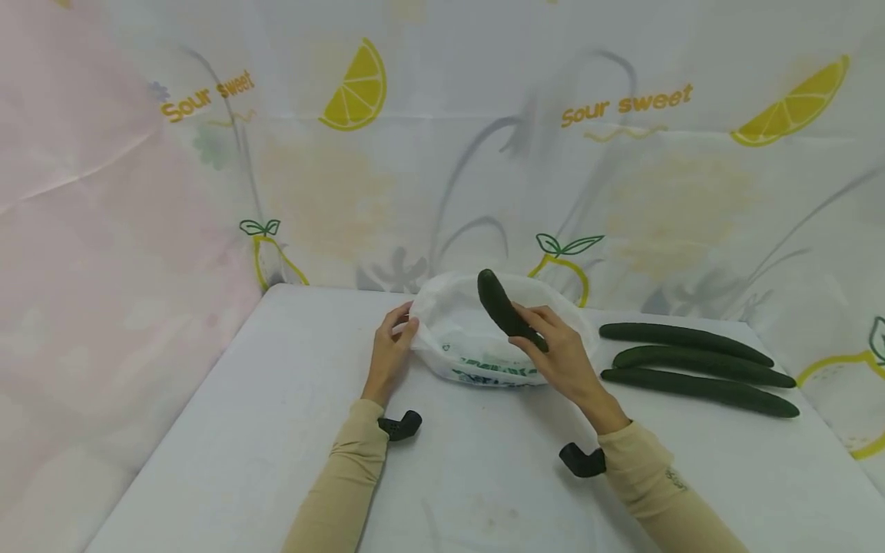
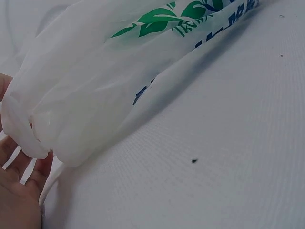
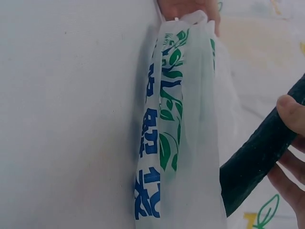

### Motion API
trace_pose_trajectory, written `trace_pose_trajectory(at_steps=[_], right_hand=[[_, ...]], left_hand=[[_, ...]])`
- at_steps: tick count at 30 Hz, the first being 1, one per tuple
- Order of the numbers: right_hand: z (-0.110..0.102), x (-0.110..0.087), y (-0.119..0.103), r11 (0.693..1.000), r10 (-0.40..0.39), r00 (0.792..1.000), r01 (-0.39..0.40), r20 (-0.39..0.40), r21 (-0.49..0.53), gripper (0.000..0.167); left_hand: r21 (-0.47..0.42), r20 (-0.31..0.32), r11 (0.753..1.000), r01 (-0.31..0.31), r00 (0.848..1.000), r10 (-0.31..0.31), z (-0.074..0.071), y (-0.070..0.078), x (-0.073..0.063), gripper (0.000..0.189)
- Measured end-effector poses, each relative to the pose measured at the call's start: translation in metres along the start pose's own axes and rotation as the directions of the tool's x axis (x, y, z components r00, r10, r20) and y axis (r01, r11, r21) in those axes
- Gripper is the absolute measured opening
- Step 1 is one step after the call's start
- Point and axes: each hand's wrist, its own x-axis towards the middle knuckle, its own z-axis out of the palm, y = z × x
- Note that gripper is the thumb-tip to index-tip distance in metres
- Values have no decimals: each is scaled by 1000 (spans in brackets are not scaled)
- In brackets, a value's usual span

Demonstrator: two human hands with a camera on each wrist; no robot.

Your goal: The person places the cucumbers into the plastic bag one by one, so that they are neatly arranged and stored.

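Pale cloth point(image 1: 442, 61) hangs behind a white table point(image 1: 290, 369); it bears printed lemon slices point(image 1: 359, 91).

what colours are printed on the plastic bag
The white plastic bag has green leaves and blue lettering, clearest in the right wrist view.

The person's left hand point(image 1: 394, 338) holds the left edge of a white plastic bag point(image 1: 442, 355), which sits with its mouth spread wide on the white table point(image 1: 276, 399). Over that opening, the right hand point(image 1: 558, 353) grips a dark green cucumber point(image 1: 503, 307) near its lower end, the other end tilted up and leftward. Off to the right, three more cucumbers point(image 1: 705, 362) lie in a loose row. Both arms wear tan sleeves point(image 1: 346, 468), with a black device point(image 1: 402, 425) at each wrist. Behind hangs a pale cloth point(image 1: 442, 69) printed with lemon slices and "Sour sweet".
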Motion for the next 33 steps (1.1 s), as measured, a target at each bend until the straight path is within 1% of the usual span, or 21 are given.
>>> trace_pose_trajectory(at_steps=[3,6,10,13,17,20,24,28,31,33], right_hand=[[3,2,-3,1000,26,999,-26,36,-5,56],[5,4,-4,999,47,997,-47,68,-6,51],[11,6,-2,998,53,994,-51,97,-27,45],[16,6,0,997,66,990,-60,122,-58,44],[21,5,-1,993,100,980,-87,172,-84,42],[23,4,-1,990,114,973,-94,202,-102,41],[25,4,-1,987,126,969,-101,214,-123,40],[25,4,-1,983,153,961,-124,231,-133,39],[26,6,-1,978,182,948,-146,263,-149,38],[27,7,-1,974,202,935,-160,292,-160,37]], left_hand=[[-13,-4,1000,4,1000,-5,0,0,0,38],[-28,-12,1000,13,1000,-14,1,0,0,37],[-61,-18,998,18,1000,-19,0,5,0,36],[-63,-25,998,-3,1000,1,-1,16,-4,34],[-54,-42,998,-19,999,17,-4,30,-8,32],[-65,-55,998,-16,998,13,-4,33,-9,31],[-76,-66,997,-27,998,22,-4,34,-9,31],[-88,-65,995,-40,997,34,-4,34,-8,31],[-99,-63,994,-50,997,44,-4,34,-8,31],[-106,-63,993,-55,997,49,-4,33,-8,31]])
